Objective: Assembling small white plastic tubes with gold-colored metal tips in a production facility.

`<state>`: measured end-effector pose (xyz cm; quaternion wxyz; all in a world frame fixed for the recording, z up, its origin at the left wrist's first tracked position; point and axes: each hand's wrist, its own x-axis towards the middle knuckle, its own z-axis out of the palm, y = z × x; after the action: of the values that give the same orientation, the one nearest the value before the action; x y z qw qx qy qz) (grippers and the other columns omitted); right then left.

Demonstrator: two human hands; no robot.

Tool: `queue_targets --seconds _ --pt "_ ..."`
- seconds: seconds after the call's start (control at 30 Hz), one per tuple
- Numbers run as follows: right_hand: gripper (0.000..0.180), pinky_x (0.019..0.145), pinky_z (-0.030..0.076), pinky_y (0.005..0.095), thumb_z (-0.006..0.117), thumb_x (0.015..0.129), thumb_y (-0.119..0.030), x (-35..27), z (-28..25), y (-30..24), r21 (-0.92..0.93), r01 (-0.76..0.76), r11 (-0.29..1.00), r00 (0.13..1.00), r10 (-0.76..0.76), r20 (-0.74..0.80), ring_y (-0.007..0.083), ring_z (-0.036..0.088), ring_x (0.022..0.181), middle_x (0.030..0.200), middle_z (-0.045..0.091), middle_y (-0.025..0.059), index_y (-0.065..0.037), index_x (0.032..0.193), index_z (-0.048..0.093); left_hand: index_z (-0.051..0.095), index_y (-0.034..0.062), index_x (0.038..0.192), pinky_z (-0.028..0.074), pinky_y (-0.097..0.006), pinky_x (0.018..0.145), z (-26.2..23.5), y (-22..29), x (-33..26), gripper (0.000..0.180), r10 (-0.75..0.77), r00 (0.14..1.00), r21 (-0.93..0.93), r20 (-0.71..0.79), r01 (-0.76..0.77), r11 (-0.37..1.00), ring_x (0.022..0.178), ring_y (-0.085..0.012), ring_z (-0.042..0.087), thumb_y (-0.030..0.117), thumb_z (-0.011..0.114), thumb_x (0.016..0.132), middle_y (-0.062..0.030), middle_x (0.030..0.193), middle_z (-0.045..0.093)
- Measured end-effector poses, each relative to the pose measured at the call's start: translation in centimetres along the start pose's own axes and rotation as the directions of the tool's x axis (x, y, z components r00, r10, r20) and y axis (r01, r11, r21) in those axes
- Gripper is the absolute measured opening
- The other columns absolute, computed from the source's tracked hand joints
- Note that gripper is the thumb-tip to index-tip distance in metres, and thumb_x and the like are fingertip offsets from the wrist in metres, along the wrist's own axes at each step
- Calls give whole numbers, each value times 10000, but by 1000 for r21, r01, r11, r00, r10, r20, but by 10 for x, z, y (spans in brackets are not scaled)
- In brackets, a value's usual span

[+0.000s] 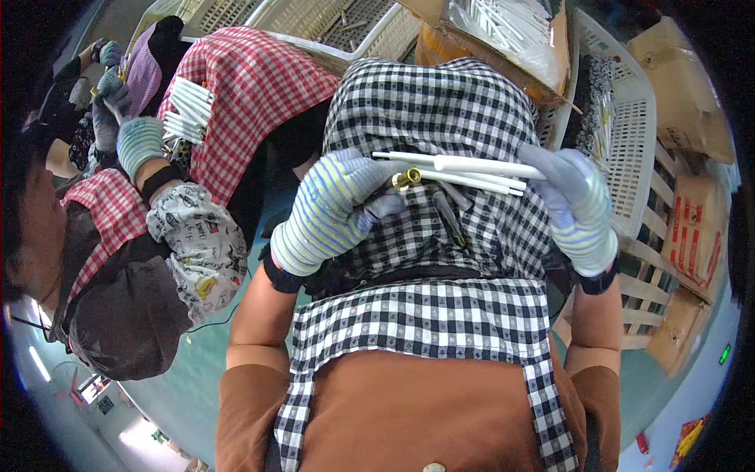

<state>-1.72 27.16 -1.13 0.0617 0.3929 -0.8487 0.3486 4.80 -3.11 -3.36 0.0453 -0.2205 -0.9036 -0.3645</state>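
Observation:
My left hand, in a striped grey-palmed glove, pinches a small brass-coloured fitting between thumb and fingers. My right hand, gloved alike, is closed on the right end of a thick white tube, whose free end points left toward the fitting. The tube and the fitting are apart. Beneath them, thinner white rods lie across the black-and-white checked apron on my lap. A dark, slim tool-like object rests on the apron below the rods; its kind is unclear.
At my left, a co-worker's gloved hand is near a bundle of white tubes on a red checked apron. Ahead stand a cardboard box of white tubes and a plastic crate holding dark parts. Cartons stand at right.

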Motion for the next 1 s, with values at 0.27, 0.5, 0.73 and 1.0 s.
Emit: queue_targets --seconds 0.27,0.5,0.73,1.0 --pt "162 711 488 343 657 865 -135 -4 -3 -13 473 -80 877 960 196 -201 232 618 810 951 646 99 -48 1001 649 625 50 1148 517 -337 729 11 4 -9 325 -105 994 -183 -39 96 978 839 -297 643 70 676 827 -125 901 661" --pt "194 639 512 277 734 784 -156 -2 -4 -19 404 -79 911 996 85 4 173 658 687 782 691 67 -75 958 709 609 45 1183 506 -324 826 9 1 -13 331 -144 988 -280 -51 124 952 933 -271 655 -16 607 857 -124 1006 663" --pt "325 841 513 353 546 864 -32 14 13 -26 965 -105 242 934 -308 179 229 626 965 1137 615 180 22 1182 578 615 39 1180 498 -340 847 7 -1 -13 325 -71 995 -252 -69 52 966 970 -281 648 -24 592 862 -130 1034 663" --pt "353 597 518 305 583 829 39 8 15 -43 326 -93 941 979 27 202 156 637 650 955 658 133 -11 1179 574 618 31 1171 494 -340 859 2 10 -11 326 -106 992 -282 67 121 952 973 -276 650 -34 589 853 -142 1046 665"
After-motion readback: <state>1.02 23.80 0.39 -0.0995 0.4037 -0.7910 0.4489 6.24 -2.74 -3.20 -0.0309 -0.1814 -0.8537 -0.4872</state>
